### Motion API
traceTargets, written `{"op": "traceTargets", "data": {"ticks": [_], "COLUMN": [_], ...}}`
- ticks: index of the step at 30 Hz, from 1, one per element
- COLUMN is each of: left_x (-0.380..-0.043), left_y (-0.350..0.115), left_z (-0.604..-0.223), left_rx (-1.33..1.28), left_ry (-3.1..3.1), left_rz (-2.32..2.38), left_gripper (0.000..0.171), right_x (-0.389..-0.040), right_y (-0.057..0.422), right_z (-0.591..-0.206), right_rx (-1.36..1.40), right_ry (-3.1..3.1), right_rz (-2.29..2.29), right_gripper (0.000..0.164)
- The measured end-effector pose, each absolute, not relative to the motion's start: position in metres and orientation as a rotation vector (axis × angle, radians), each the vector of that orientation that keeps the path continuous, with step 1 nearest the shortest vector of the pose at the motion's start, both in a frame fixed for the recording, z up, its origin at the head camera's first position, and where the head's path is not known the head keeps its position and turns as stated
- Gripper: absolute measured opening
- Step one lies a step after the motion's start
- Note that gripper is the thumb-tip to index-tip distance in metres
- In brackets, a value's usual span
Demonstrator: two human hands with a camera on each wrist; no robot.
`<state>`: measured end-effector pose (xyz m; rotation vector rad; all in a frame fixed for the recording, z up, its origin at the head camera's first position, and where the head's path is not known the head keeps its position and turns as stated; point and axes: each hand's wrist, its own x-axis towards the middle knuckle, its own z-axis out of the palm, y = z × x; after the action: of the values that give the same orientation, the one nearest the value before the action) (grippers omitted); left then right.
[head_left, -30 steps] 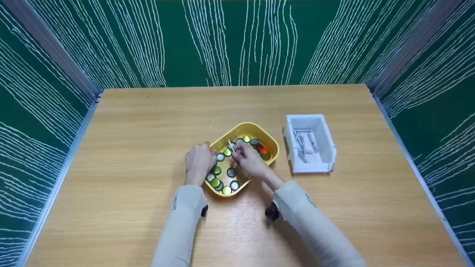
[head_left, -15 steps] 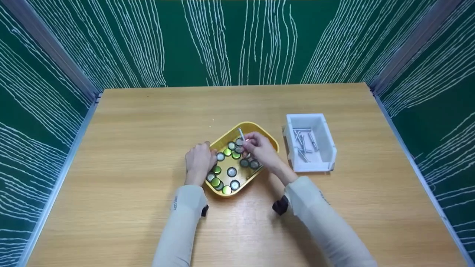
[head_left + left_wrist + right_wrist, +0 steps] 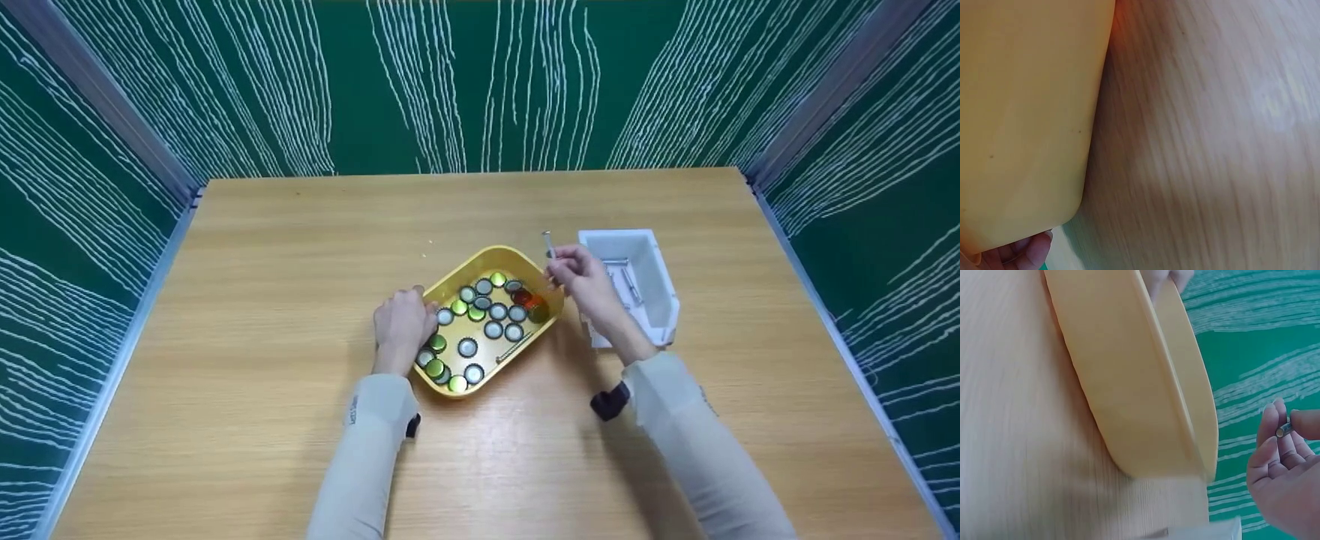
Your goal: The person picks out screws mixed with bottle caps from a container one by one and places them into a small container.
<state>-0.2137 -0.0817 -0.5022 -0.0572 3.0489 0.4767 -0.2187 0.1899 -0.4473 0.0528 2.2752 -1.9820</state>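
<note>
My left hand [image 3: 405, 322] grips the left rim of a yellow tub [image 3: 551, 300], its thumb over the edge; its fingertips show under the tub's rim in the left wrist view. My right hand [image 3: 592, 289] pinches a silver bolt [image 3: 549, 244] between thumb and fingers, held up between the tub's right end and a white bin [image 3: 664, 289]. In the right wrist view, the bolt's blunt end [image 3: 1283, 431] points out of the fingers. Bottle caps [image 3: 467, 347], silver, green and red, lie spread in the tub. Another long bolt [image 3: 514, 347] lies along its near wall.
Several silver bolts [image 3: 631, 286] lie in the white bin, partly hidden by the right hand. Both containers stand on a wooden table [image 3: 300, 262]. Green walls with white streaks [image 3: 360, 90] rise behind and at the sides. Tiny pale specks lie behind the tub.
My right hand has lifted out of the tub with the bolt and moved right towards the white bin, uncovering the caps and the other bolt. The left hand has stayed in place.
</note>
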Motion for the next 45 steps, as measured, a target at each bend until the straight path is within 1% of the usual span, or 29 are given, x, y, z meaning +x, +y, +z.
{"op": "traceTargets", "data": {"ticks": [5, 12, 18, 25, 30, 33, 41, 45], "left_x": [-0.213, -0.214, -0.214, -0.214, -0.215, -0.214, -0.214, -0.214], "left_y": [-0.082, -0.083, -0.082, -0.083, -0.083, -0.084, -0.083, -0.083], "left_z": [-0.503, -0.502, -0.502, -0.502, -0.502, -0.502, -0.504, -0.504], "left_rx": [-0.052, -0.083, -0.084, -0.077, -0.077, -0.072, -0.051, -0.054], "left_ry": [3.056, 3.061, 3.044, 3.043, 3.036, 3.029, 3.083, 3.073], "left_rz": [0.483, 0.478, 0.453, 0.436, 0.458, 0.468, 0.484, 0.489], "left_gripper": [0.035, 0.032, 0.036, 0.036, 0.035, 0.036, 0.033, 0.032], "right_x": [-0.221, -0.222, -0.220, -0.221, -0.221, -0.221, -0.217, -0.217], "right_y": [0.208, 0.226, 0.239, 0.252, 0.257, 0.259, 0.266, 0.267], "right_z": [-0.449, -0.453, -0.461, -0.469, -0.476, -0.480, -0.491, -0.491], "right_rx": [0.092, 0.196, 0.330, 0.527, 0.623, 0.650, 0.569, 0.554], "right_ry": [2.297, 2.304, 2.323, 2.311, 2.477, 2.602, 2.823, 2.851], "right_rz": [-2.010, -2.045, -1.989, -2.006, -1.736, -1.503, -1.150, -1.057], "right_gripper": [0.028, 0.017, 0.024, 0.024, 0.033, 0.035, 0.033, 0.027]}}
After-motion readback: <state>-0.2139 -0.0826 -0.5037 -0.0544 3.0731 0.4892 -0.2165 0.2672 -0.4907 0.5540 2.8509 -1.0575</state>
